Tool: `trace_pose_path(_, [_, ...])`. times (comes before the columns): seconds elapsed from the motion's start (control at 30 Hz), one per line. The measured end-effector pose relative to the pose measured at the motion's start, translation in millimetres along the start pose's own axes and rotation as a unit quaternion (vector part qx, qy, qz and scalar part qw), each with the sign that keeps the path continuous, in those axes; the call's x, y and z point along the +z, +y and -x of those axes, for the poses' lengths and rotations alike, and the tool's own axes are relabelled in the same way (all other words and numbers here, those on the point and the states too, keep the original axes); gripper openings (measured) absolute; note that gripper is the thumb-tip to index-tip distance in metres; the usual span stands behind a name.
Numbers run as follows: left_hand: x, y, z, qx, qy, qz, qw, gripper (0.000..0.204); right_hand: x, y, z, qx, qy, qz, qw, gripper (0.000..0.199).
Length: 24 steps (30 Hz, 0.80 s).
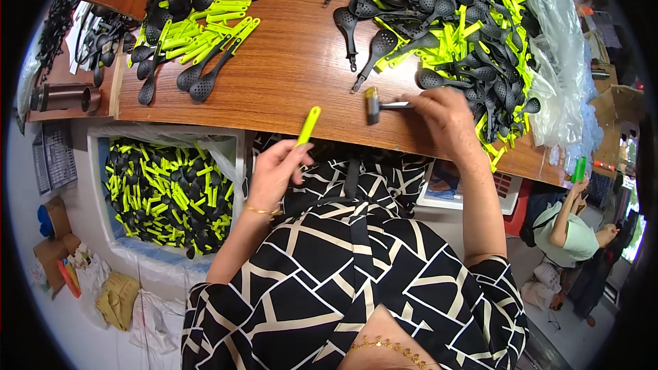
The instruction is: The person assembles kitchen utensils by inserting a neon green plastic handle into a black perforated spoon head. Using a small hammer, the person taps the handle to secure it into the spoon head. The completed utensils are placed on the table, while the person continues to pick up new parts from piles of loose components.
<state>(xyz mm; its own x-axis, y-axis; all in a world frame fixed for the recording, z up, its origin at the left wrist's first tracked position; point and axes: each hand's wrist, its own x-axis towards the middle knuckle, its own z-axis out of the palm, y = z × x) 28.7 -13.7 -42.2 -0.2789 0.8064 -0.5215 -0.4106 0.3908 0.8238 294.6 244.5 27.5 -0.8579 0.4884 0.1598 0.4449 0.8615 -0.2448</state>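
On wooden bench (288, 75): heaps of black slotted spoons (445, 20), some with lime handles | right hand (445, 120) closed round small hammer (375, 105), head resting on bench | left hand (274, 171) pinches lime plastic handle (308, 126) by lower end, below bench edge; judged light, stiff, smooth; grip low.

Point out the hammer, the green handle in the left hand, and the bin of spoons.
hammer (372, 105), head view, on its head
green handle (309, 124), head view, mid-length
bin (98, 138), head view, top left rim
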Motion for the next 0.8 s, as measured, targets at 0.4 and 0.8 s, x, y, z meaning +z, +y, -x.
trace_pose_path(0.4, [-101.1, 38.6, 30.7, 0.209, 0.251, -0.335, 0.884, 0.023, 55.0, -27.7, -86.8, -0.08, 0.028, 0.023, 0.996, 0.024])
trace_pose_path(0.8, [73.6, 68.3, -80.2, 0.421, -0.048, -0.38, 0.822, 0.047, 37.6, -51.9, -35.0, 0.086, 0.081, -0.443, 0.889, 0.017])
